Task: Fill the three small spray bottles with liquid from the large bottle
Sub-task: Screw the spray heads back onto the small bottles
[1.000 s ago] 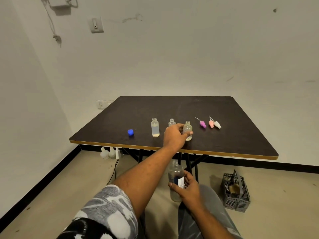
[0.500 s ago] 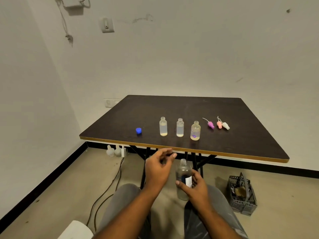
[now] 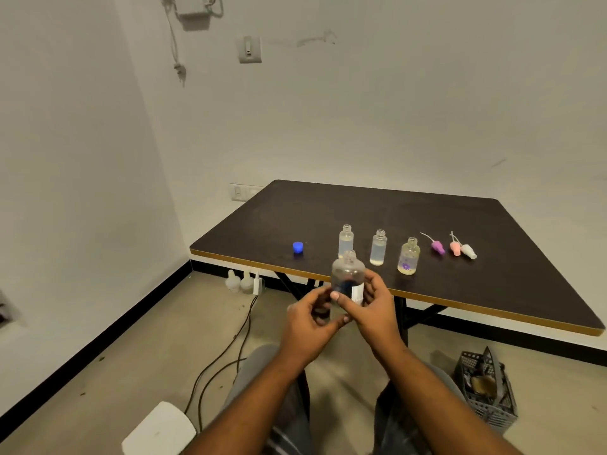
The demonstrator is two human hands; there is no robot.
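Observation:
The large clear bottle (image 3: 348, 277), uncapped and with a blue-and-white label, is held upright in front of the table edge. My right hand (image 3: 371, 307) grips its right side and my left hand (image 3: 307, 318) curls round its lower left. Three small open bottles stand in a row on the dark table (image 3: 460, 290): the left one (image 3: 346, 239) partly hidden behind the large bottle, the middle one (image 3: 378, 247), and a rounder right one (image 3: 409, 256). All three hold clear liquid. Three spray tops, purple (image 3: 438, 246), pink (image 3: 455, 248) and white (image 3: 468, 250), lie to their right.
A blue cap (image 3: 298, 247) sits on the table left of the row. A grey plastic basket (image 3: 487, 392) stands on the floor at the right. Cables (image 3: 230, 349) and small white bottles (image 3: 238, 282) lie under the table's left end. A white object (image 3: 159, 431) is at my lower left.
My left hand drew back from the right small bottle on the table and came onto the large bottle. Both hands lifted the large bottle up level with the table edge.

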